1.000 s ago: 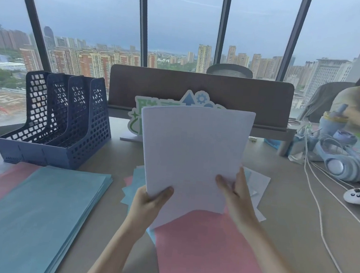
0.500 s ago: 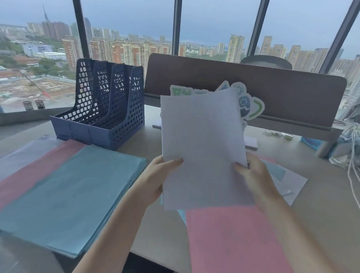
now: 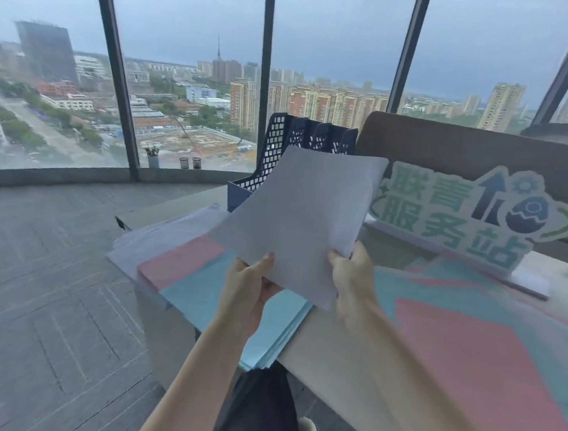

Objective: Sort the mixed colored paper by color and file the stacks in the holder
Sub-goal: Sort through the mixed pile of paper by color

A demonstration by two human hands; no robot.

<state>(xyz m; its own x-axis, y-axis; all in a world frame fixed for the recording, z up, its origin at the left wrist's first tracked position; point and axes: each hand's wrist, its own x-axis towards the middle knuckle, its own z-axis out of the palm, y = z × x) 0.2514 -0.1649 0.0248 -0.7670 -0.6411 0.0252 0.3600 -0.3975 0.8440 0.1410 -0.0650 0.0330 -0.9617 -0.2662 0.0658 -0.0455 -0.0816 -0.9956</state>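
My left hand (image 3: 248, 289) and right hand (image 3: 351, 276) pinch the lower edge of a lavender sheet (image 3: 300, 223), held up over the sorted piles. I judge I'm mid-sorting: next it should go flat on the lavender stack (image 3: 158, 239) beside the pink stack (image 3: 178, 265) and blue stack (image 3: 201, 297), near the holder (image 3: 274, 153).

Green-and-blue cut-out desk sign with Chinese characters (image 3: 473, 213) at 2 o'clock, upright on a white base, backed by a brown desk partition panel (image 3: 484, 153). Floor-to-ceiling window with dark metal mullions (image 3: 115, 76) spans 10 to 2 o'clock, city high-rises beyond. Two small dark mesh pen cups (image 3: 190, 162) on the sill at 11 o'clock. Grey patterned carpet floor (image 3: 48, 298) at 8 o'clock.
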